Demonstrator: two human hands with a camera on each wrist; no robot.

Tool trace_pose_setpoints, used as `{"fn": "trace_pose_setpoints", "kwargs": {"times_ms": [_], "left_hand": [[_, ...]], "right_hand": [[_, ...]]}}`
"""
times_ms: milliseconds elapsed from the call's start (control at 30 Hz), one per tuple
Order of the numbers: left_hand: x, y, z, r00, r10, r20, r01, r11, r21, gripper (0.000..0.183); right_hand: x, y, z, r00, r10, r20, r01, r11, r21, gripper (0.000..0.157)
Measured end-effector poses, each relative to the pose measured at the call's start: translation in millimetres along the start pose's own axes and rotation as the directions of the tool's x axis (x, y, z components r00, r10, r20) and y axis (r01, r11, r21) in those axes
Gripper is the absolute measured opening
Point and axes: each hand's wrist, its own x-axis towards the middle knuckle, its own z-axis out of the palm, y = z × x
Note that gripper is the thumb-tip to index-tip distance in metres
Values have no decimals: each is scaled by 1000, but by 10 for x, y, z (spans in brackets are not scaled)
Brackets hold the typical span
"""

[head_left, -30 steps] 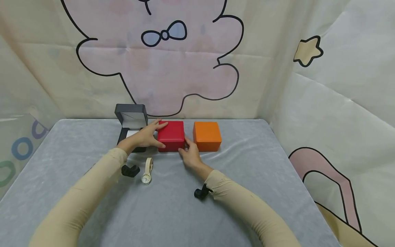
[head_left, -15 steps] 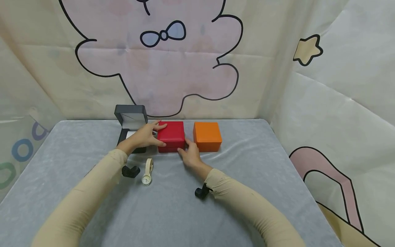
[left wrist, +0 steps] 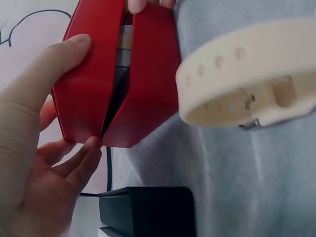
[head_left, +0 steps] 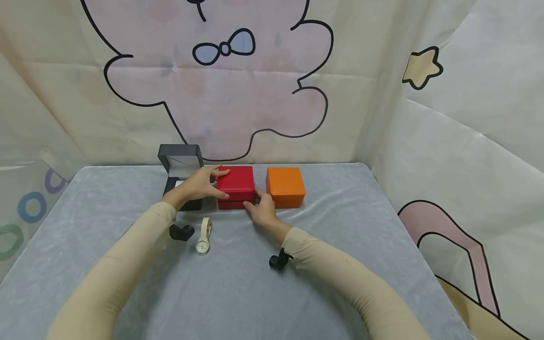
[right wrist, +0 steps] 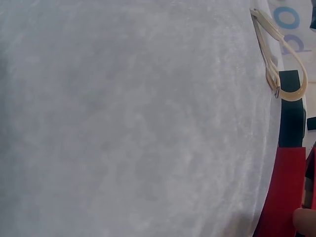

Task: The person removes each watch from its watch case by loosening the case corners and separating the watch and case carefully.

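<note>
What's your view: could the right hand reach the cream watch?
Probably yes, once free: only tablecloth lies between the right hand and the cream watch, but that hand grips the red box.

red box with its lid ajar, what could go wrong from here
The lid of the red box could slip and pinch the fingertips of the left hand, which sit at the narrow end of the gap. The right hand is close beside the orange box, so an outward move might nudge it. The left hand also reaches across the open black box, so drawing back might bump that.
</note>
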Motion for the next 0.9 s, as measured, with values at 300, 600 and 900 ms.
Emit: {"fn": "trace_pose_setpoints", "kwargs": {"times_ms": [300, 600, 900], "left_hand": [[17, -3, -57, 1000, -15, 7, 16, 997, -71, 85], [15, -20, -91, 1000, -27, 5, 28, 994, -105, 81], [34, -44, -105, 1000, 2, -18, -5, 984, -180, 73]], "right_hand": [[3, -1, -2, 999, -46, -4, 46, 998, -33, 52], [-12, -49, -20, 999, -16, 31, 18, 997, -79, 36], [-7, -46, -31, 998, -37, 55, 43, 994, -102, 34]]}}
